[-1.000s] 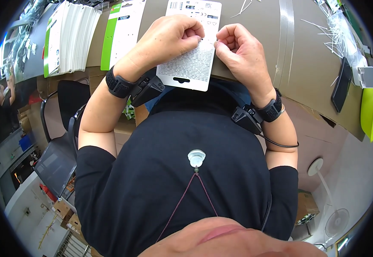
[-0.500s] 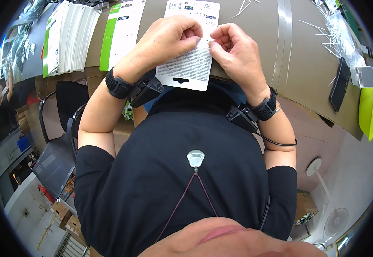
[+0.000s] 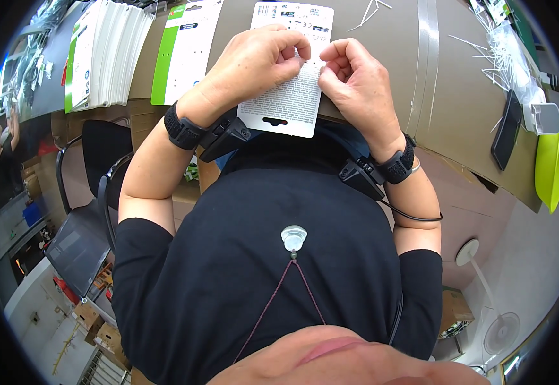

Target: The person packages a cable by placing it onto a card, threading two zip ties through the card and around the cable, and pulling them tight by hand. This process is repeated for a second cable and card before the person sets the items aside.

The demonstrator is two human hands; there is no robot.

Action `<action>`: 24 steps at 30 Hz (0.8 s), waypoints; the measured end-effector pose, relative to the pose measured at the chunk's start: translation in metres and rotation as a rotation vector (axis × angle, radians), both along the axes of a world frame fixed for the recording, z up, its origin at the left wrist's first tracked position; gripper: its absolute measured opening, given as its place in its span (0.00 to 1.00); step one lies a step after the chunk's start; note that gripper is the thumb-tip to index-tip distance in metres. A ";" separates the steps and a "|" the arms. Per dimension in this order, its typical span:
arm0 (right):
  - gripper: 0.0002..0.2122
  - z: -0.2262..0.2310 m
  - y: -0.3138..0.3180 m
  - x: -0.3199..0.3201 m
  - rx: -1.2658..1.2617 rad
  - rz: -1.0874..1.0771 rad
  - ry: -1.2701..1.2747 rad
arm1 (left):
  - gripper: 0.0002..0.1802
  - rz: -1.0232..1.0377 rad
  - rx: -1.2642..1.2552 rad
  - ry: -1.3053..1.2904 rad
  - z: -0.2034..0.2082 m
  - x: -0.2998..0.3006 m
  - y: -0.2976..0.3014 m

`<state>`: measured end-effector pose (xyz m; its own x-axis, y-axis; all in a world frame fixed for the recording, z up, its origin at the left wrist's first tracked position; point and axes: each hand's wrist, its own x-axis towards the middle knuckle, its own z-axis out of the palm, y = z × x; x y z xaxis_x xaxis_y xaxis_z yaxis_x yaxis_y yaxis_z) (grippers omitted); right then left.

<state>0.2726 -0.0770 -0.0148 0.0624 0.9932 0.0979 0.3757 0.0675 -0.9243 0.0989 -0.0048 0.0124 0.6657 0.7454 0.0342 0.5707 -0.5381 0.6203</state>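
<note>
A white printed hang card [image 3: 279, 106] lies at the table's near edge, its slotted end toward my body. Over the card's left side, my left hand [image 3: 260, 61] has its fingers curled, with thumb and fingertips near the small holes in the card's middle. My right hand [image 3: 356, 77] is at the right edge of the card, fingers bent in and thumb close to the same holes. The fingertips of both hands face each other with a small gap between. Anything pinched in them is too small or hidden to make out.
Left of my hands lie a green-and-white card [image 3: 183, 54] and a thick stack of similar cards [image 3: 109, 58]. Thin white ties [image 3: 494, 61] are strewn at the right, near a dark phone [image 3: 507, 131] and a lime-green tray [image 3: 550, 170]. More ties [image 3: 370, 13] lie beyond the card.
The whole view has shifted slightly. Both hands keep nearly the same curled pose over the card, with no clear change in what they grip.
</note>
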 end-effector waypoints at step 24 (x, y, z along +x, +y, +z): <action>0.07 -0.002 -0.001 -0.011 0.197 0.016 -0.181 | 0.07 -0.137 0.095 -0.097 0.006 -0.011 -0.006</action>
<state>0.2620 -0.0782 -0.0172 0.0111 0.9546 0.2976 0.5310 0.2465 -0.8107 0.0879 -0.0111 0.0183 0.7507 0.6387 0.1689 0.4281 -0.6651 0.6119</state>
